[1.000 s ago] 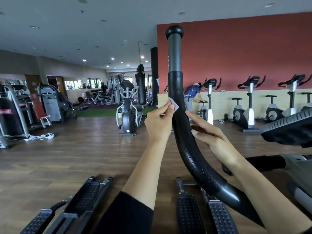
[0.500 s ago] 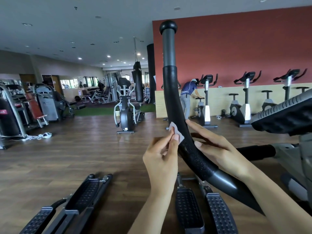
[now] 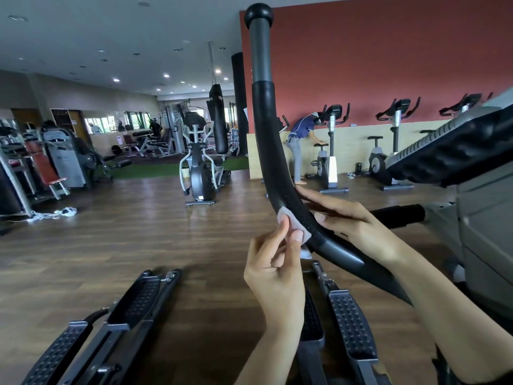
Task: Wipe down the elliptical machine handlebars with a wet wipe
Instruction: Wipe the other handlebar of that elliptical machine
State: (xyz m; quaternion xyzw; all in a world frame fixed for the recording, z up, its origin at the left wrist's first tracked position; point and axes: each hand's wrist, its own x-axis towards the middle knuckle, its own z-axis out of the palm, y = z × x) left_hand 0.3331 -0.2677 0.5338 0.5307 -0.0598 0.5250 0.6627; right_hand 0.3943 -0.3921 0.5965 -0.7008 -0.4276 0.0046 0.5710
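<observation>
Pinching the wet wipe [image 3: 286,215] between thumb and fingertips, the left hand [image 3: 273,270] pressed it against the near side of the handlebar [image 3: 263,140], low on the curved, dimpled black sleeve and just above where that sleeve gave way to smooth grey tube. Its grip was closed tightly on the wipe, with a small tail of the cloth hanging loose below the fingers. The right hand [image 3: 358,226] lay on the far side of the bar at about the same height, its fingers straight and resting along the sleeve, holding nothing. The wipe looked light, limp and damp, likely to bunch or fold over unless it was spread flat under the fingertips, and likely to drag on the dimples more than on the bare tube. The handlebar looked stiff and heavy, but as an elliptical arm it would probably swing if pushed, so the flat right hand seemed well placed to brace it. The best hold on the wipe seemed to be at its middle, wrapped partly round the bar. Much of the sleeve rose above both hands to the round cap, and whether it had been cleaned could not be told. Below the hands were the machine's pedals [image 3: 352,329].
</observation>
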